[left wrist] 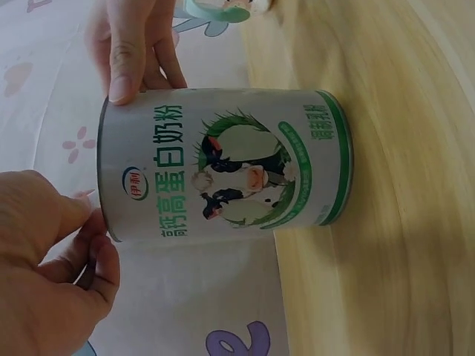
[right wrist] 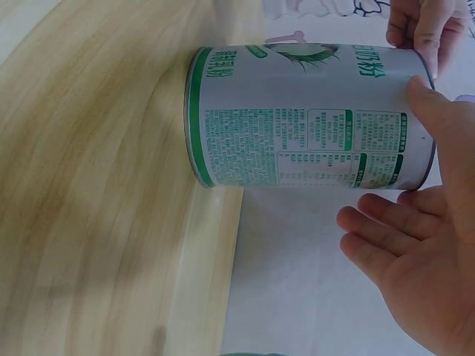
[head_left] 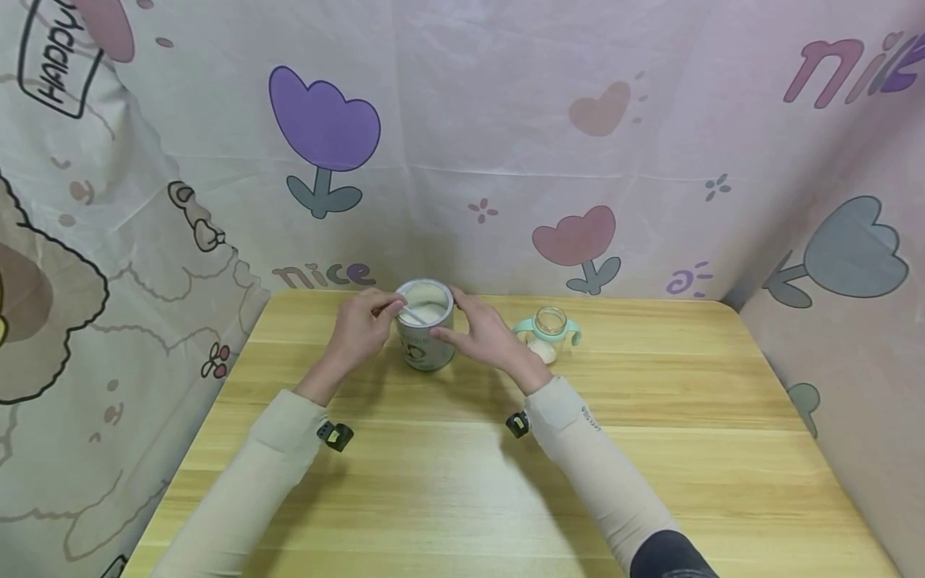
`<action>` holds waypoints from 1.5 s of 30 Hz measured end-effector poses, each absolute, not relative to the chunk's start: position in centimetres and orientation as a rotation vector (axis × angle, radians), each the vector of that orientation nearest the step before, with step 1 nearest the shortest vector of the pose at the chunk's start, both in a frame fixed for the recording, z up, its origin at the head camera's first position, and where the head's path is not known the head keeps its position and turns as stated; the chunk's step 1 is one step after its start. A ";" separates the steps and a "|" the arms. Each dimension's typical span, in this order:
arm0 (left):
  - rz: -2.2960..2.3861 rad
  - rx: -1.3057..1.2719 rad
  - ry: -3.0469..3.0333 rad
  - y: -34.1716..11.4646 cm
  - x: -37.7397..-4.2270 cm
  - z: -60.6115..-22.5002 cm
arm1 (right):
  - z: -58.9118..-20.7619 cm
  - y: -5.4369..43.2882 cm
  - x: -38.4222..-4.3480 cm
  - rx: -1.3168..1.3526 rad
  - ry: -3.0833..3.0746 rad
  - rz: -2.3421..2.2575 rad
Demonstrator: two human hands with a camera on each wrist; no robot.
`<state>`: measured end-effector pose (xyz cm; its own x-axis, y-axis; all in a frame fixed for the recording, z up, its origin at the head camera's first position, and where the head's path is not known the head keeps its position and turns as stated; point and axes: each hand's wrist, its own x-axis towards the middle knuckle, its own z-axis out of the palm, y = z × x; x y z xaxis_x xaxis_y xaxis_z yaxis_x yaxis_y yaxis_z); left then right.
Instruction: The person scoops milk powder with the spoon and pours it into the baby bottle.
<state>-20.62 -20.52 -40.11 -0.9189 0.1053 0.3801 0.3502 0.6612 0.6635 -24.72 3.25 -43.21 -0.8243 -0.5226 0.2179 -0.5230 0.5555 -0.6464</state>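
An upright milk powder can [head_left: 426, 349], white with green print and a cow picture, stands uncovered near the table's back edge. Pale powder [head_left: 431, 311] shows inside it. At the left of the rim, my left hand [head_left: 361, 325] pinches a thin white handle [head_left: 415, 315] between thumb and fingers; its far end lies inside the can and its shape there cannot be made out. My right hand [head_left: 489, 331] holds the can at the right of the rim. In the right wrist view its thumb [right wrist: 430, 104] presses the side, while the other fingers lie around the far side.
Right of the can, partly behind my right wrist, stands an open baby bottle [head_left: 551, 323] with mint-green handles and something whitish low down. The wooden table [head_left: 448, 482] ends at a printed cloth [head_left: 462, 104] behind and at both sides.
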 end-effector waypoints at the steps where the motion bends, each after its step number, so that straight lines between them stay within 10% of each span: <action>1: -1.107 -0.375 -2.562 -20.5 -20.7 -40.2 | -43.2 3.2 -24.7 0.932 -2.771 1.150; 45: -1.259 -0.172 -2.467 -20.4 -21.0 -40.6 | -43.3 3.3 -24.6 0.924 -2.784 1.124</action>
<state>-21.05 -20.42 -40.62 -0.9262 -0.0557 0.3730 0.2694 0.5944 0.7577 -24.62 3.33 -43.30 -0.8269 -0.5215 0.2104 -0.5215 0.5710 -0.6340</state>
